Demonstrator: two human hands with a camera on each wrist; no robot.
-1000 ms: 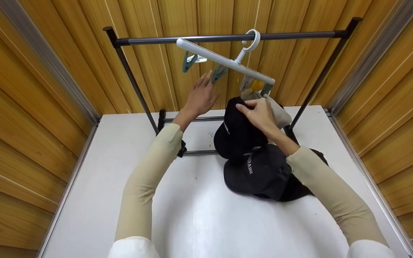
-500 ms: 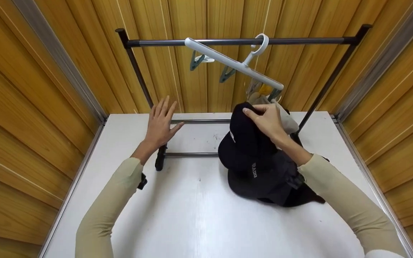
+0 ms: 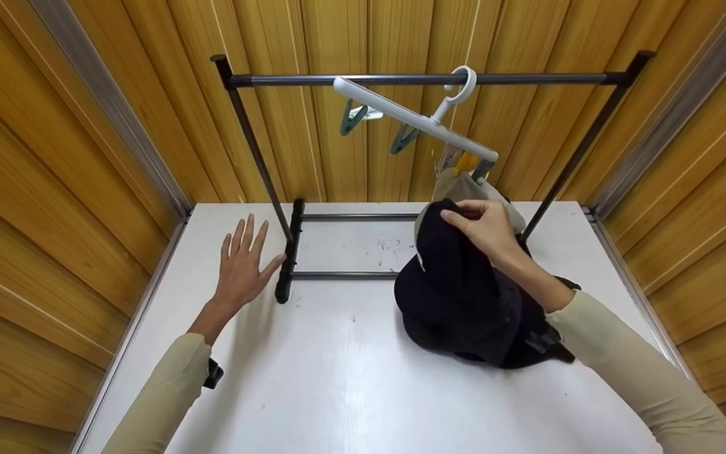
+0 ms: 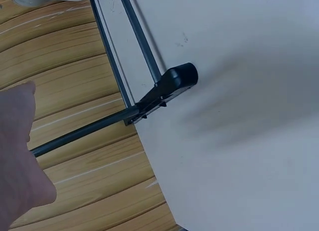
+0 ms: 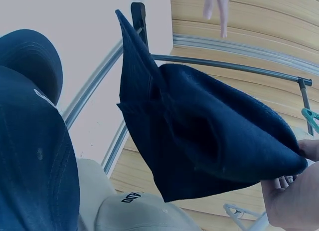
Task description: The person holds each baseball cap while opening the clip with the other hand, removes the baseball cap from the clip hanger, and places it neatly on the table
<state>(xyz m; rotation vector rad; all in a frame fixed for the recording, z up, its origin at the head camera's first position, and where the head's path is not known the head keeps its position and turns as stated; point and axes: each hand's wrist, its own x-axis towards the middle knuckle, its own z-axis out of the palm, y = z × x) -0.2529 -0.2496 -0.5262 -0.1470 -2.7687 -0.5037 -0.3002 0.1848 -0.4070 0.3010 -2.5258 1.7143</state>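
Observation:
Thumb and fingers of my right hand (image 3: 491, 228) pinch the top of a black cap (image 3: 450, 265), which hangs down in front of the rack. In the right wrist view the held cap (image 5: 219, 126) looks folded and sagging. Another black cap (image 3: 483, 350) lies beneath it on the white surface, partly covered. Behind the right hand are pale caps (image 3: 464, 186), close under the right clip (image 3: 482, 169) of a white hanger (image 3: 413, 116). My left hand (image 3: 240, 274) holds nothing, its fingers spread, left of the rack's foot. The left wrist view shows only part of that hand (image 4: 20, 161).
The hanger hooks over the top bar (image 3: 300, 80) of a dark metal rack, tilted down to the right. Two green clips, one left (image 3: 353, 118) and one middle (image 3: 404, 139), hang from it without caps. Wood-look panels (image 3: 338, 38) enclose the white surface (image 3: 338, 378).
My left hand has left the hanger's middle clip and come down to the left, fingers spreading. The right hand, still pinching the black cap, has shifted slightly lower in view.

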